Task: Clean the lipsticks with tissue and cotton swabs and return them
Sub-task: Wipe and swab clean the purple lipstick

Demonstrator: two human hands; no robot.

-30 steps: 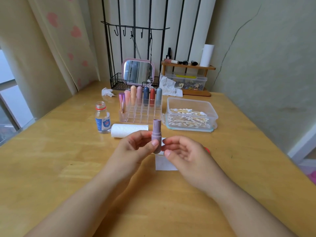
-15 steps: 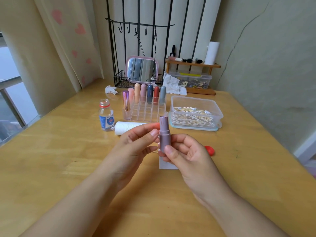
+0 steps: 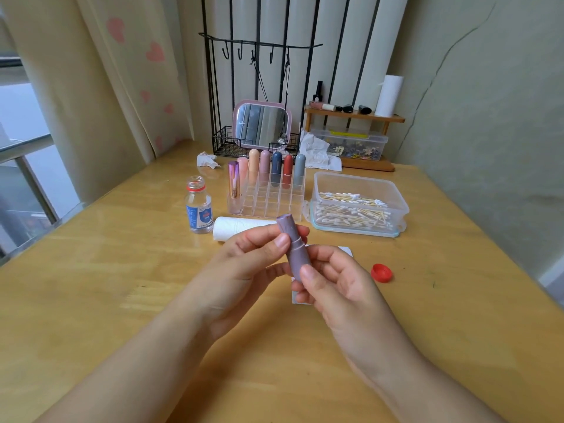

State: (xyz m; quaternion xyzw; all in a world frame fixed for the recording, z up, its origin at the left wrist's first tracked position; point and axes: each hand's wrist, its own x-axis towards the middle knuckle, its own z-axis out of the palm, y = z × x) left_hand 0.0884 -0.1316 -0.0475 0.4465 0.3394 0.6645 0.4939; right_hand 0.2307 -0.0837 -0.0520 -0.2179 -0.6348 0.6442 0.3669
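Both hands up over the table centre w/ a matte mauve cylindrical lipstick tube (image 3: 293, 250), tilted slightly left at top. Right hand (image 3: 337, 285) wraps the lower barrel, thumb across the front, fingers curled behind. Left hand (image 3: 244, 270) pinches the upper section btwn thumb and forefinger, right at the seam ring where cap meets base. Cap looks on; top end flat w/ faint smudges.

Under the hands, a flat white tissue square (image 3: 343, 250) lies on the smooth pale wooden tabletop (image 3: 91, 285), mostly hidden. Just behind: a white tissue roll (image 3: 235, 227) on its side, and a clear acrylic grid organiser (image 3: 268, 203) w/ a back row of round-topped matte lipsticks (image 3: 276, 169) in peach, pink, navy, red, grey, plus a shiny metallic pink-purple tube (image 3: 233, 180) at its left corner. Left of that, a small clear plastic bottle (image 3: 199, 209), blue label, uncapped; its ribbed red cap (image 3: 381, 272) sits well apart, to the right of the hands. Right of organiser, a clear rectangular plastic tub (image 3: 360, 187) of wooden-stick cotton swabs (image 3: 351, 213).
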